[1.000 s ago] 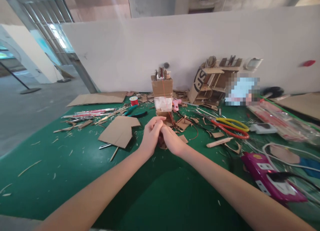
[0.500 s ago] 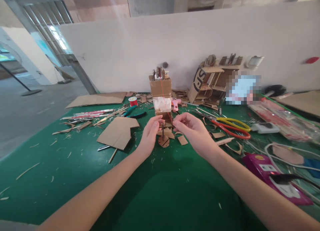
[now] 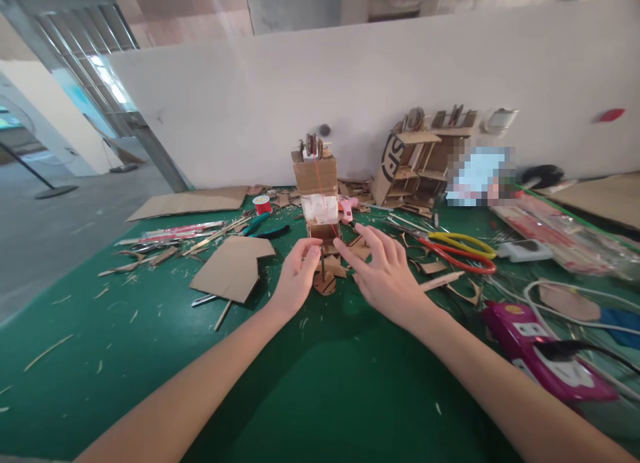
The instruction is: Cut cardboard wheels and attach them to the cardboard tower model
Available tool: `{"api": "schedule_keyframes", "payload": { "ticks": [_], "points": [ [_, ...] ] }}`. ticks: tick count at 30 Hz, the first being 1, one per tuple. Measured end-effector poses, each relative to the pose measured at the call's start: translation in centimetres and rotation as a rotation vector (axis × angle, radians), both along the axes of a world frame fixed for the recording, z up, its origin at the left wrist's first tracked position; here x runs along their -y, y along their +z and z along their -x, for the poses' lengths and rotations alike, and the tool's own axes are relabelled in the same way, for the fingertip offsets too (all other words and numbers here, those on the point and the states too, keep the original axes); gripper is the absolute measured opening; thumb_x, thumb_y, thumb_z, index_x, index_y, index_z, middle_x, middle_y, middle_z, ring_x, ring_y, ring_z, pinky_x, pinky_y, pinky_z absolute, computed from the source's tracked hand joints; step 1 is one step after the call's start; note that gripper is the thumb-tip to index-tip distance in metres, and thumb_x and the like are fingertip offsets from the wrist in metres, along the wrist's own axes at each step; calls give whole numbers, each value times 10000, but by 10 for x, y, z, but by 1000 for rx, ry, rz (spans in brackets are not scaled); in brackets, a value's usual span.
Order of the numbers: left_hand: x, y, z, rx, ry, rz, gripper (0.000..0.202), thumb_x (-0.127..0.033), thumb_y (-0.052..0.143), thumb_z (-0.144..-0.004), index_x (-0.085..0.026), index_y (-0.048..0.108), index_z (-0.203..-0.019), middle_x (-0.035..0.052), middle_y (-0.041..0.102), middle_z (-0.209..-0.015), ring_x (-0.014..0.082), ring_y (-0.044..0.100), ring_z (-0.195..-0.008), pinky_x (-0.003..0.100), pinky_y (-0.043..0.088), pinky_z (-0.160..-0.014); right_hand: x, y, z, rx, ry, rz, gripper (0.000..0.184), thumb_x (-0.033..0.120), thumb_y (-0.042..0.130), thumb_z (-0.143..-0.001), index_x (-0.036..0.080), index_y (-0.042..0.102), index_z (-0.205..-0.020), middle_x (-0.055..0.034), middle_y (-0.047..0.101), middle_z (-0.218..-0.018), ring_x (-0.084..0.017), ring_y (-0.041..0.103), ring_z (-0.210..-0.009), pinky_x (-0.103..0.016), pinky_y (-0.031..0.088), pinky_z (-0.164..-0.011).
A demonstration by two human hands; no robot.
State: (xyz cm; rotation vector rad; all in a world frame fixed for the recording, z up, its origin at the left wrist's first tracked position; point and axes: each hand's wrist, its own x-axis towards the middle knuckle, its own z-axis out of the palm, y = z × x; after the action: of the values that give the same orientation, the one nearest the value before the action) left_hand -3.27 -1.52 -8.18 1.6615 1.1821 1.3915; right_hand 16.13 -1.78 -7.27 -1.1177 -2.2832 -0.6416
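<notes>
A tall cardboard tower (image 3: 315, 176) stands in front of me, with round cardboard wheels (image 3: 311, 145) on its top and a red thread (image 3: 320, 183) running down its front. At its foot, a thin dark stick (image 3: 323, 266) rises from a round cardboard disc (image 3: 325, 287). My left hand (image 3: 297, 276) is closed in a pinch beside the top of that stick; what lies between the fingertips is too small to make out. My right hand (image 3: 385, 266) has its fingers spread, the index fingertip close to the lower end of the thread. Its grip on anything is not visible.
Left are a cut cardboard sheet (image 3: 233, 268), teal-handled pliers (image 3: 267, 229) and a red thread spool (image 3: 261, 205). Behind stands a pink glue gun (image 3: 347, 208). Rightward lie scissors (image 3: 460, 249), a purple power strip (image 3: 543, 349) with cables, and a cardboard shelf model (image 3: 407, 166).
My right hand has gone from a pinch to spread fingers, its index reaching toward the thread. The left hand stays pinched beside the stick. The whole view has shifted slightly.
</notes>
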Motion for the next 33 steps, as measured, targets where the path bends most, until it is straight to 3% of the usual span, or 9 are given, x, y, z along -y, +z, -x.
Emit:
{"api": "schedule_keyframes", "payload": {
  "ticks": [3,7,10,15,18,22,33],
  "points": [
    [3,4,-1,-190,23,-94,288,-389,486,-921,-182,583,-1096,86,639,-1017,195,603,-923,297,482,-738,-1,-9,1,-1,-13,101,739,118,541,-816,201,259,-1494,-201,268,-1507,-377,267,-1373,-579,326,-1041],
    [1,5,-1,-269,27,-153,179,-290,515,-902,-189,611,-1015,60,671,-948,158,613,-774,286,491,-694,-2,-12,2,-66,10,194,696,266,501,-893,220,189,-1514,-178,272,-1522,-365,249,-1394,-605,290,-1073],
    [-3,4,-1,-51,43,-37,192,-301,569,-871,-173,608,-1009,51,678,-864,172,648,-780,312,531,-727,0,-9,2,-102,69,249,697,381,480,-925,236,152,-1523,-163,266,-1534,-364,235,-1405,-616,270,-1090],
    [-8,3,0,332,52,137,464,-325,673,-805,-173,516,-1214,38,703,-832,167,673,-755,329,566,-731,3,-4,0,-152,252,361,825,481,548,-882,255,91,-1530,-150,252,-1539,-351,257,-1407,-598,307,-1094],
    [-7,4,0,395,17,162,441,-324,687,-795,-179,531,-1181,27,701,-810,149,664,-716,308,572,-702,4,-3,1,-217,304,407,787,391,575,-882,263,131,-1519,-139,314,-1497,-321,372,-1354,-519,431,-1041],
    [-5,5,-1,404,15,138,366,-325,686,-800,-187,547,-1109,24,703,-815,134,661,-697,301,578,-702,5,-5,3,-318,273,496,724,348,569,-883,287,189,-1496,-122,416,-1416,-293,557,-1188,-440,570,-879],
    [-9,2,0,346,74,46,282,-327,658,-815,-195,500,-1009,35,677,-844,192,704,-777,370,589,-738,-3,-16,5,-499,203,581,568,277,569,-859,222,379,-1391,-124,573,-1328,-293,578,-1194,-490,501,-993]
  ]
}}
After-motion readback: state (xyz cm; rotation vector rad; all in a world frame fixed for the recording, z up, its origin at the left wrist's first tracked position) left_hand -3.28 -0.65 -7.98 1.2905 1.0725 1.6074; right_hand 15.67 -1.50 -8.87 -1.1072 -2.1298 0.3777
